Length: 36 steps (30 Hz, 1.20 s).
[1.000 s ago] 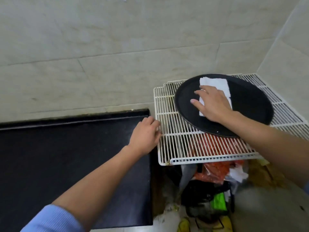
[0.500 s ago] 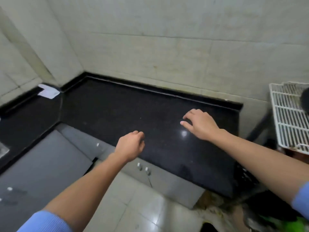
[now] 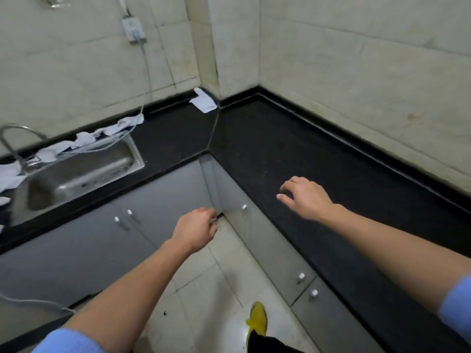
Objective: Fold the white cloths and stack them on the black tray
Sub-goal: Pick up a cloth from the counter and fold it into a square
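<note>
Your view has swung off the black tray; left hand (image 3: 195, 231) loosely curled, right hand (image 3: 304, 197) spread, each grip empty; next white cloths (image 3: 84, 141) behind sink (image 3: 76, 174).

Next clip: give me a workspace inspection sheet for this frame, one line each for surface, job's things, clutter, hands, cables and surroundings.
Surface: black L-shaped countertop, mostly bare, over grey cabinets.
Job's things: white cloths lie crumpled behind the steel sink; one white cloth lies in the corner. Black tray not in view.
Clutter: nothing seen on the counter beyond the cloths.
Hands: left hand loosely curled and empty; right hand open above the counter, empty.
Cables: wall socket with a white cable running down to the sink.
Surroundings: tiled walls, tiled floor, yellow shoe.
</note>
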Each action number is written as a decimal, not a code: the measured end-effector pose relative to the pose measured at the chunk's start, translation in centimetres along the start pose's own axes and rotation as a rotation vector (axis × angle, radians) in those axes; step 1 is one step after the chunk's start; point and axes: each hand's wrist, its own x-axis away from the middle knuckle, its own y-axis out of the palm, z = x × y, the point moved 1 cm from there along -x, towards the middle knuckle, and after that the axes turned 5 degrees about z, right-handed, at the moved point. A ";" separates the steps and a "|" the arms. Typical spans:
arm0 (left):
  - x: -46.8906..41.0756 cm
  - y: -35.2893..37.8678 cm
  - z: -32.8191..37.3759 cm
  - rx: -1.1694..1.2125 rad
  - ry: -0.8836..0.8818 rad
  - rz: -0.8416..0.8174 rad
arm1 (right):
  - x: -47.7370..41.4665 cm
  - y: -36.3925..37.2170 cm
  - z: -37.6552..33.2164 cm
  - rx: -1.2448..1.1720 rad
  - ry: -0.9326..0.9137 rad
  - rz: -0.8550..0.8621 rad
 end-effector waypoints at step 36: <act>-43.2 -3.2 -40.1 0.110 -0.102 -0.037 | -59.4 13.9 -12.0 0.016 0.081 -0.297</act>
